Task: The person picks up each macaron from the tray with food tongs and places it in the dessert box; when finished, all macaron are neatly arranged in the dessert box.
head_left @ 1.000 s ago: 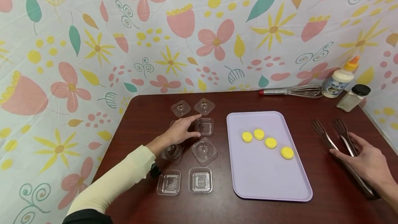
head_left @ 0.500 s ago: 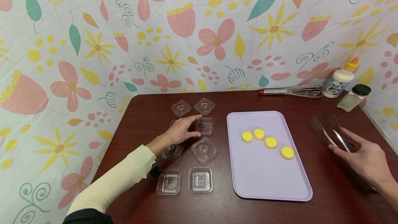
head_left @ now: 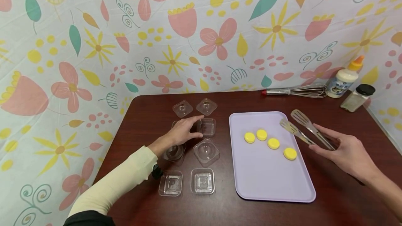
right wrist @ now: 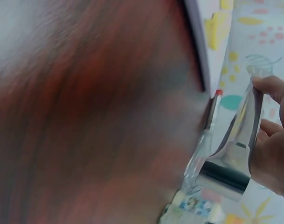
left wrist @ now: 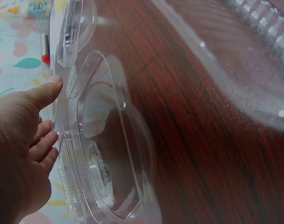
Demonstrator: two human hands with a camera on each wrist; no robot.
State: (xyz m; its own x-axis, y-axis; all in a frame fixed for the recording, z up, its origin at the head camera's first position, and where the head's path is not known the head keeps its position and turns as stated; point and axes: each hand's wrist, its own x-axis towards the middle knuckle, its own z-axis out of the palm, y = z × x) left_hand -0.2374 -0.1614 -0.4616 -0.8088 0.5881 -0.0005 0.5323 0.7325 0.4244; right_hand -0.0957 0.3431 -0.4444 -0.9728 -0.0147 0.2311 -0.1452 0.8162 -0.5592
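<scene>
My right hand (head_left: pixel 348 152) holds metal tongs (head_left: pixel 315 131), thumb on one arm and fingers on the other. The slotted tips are apart; the nearer one overlaps the right edge of a lilac tray (head_left: pixel 267 180). In the right wrist view the tongs' bent end (right wrist: pixel 224 179) points back past the hand. Several small yellow discs (head_left: pixel 273 144) lie on the tray. My left hand (head_left: pixel 183 132) is among clear plastic clamshell boxes, thumb and forefinger spread at the left side of one box (head_left: pixel 207 127). In the left wrist view its other fingers bend loosely beside clear box walls (left wrist: pixel 100 140).
Other opened clear boxes, such as a square base (head_left: pixel 202 181) and a domed lid (head_left: pixel 206 151), stand in two columns left of the tray. A whisk (head_left: pixel 309 91), a glue-type bottle (head_left: pixel 342 81) and a black-capped jar (head_left: pixel 358 98) are along the back right, before a floral cloth (head_left: pixel 220 27).
My right hand has lifted the tongs and carried them left and away from me, from the bare table to the tray's right edge. The left hand stays in place.
</scene>
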